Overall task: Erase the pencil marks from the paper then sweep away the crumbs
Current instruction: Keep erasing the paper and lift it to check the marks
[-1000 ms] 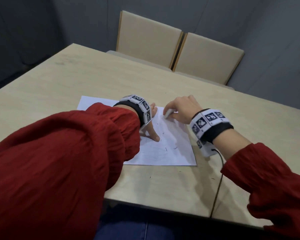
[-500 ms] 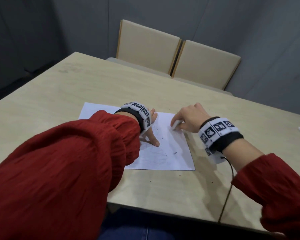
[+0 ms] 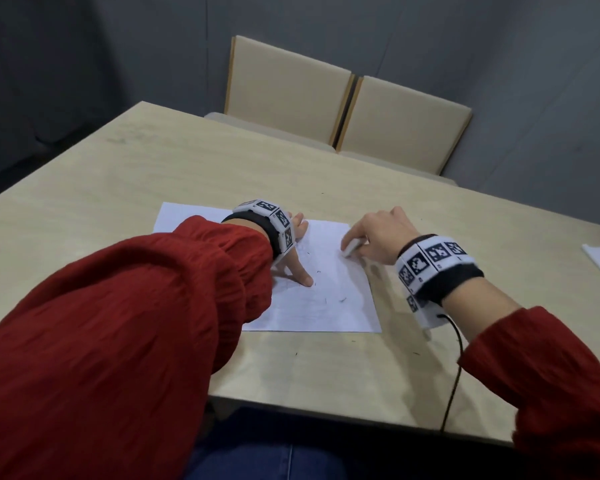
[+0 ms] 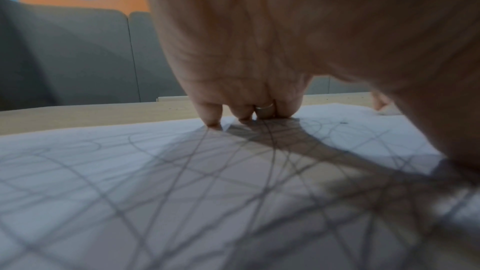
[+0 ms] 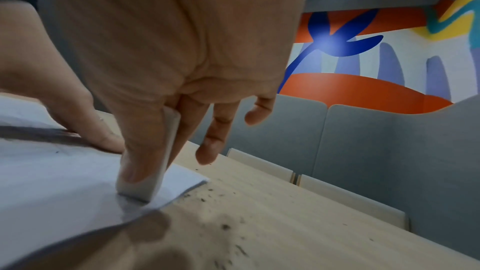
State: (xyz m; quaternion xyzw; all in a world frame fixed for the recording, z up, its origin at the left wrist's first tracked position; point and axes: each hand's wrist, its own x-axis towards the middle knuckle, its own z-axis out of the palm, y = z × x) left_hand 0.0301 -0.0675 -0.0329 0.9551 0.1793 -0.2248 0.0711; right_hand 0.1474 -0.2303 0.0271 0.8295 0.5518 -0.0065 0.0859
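Paper lies flat on worktop, pencil marks crossing it. White eraser is pinched by right hand and pressed onto paper's far right corner. Paper is held down by left hand, fingers spread straight. Crumbs are scattered on worktop beside paper; a few specks on sheet, possibly crumbs.

The left sleeve hides the paper's near-left corner, and the wrist view blurs its near pencil marks.
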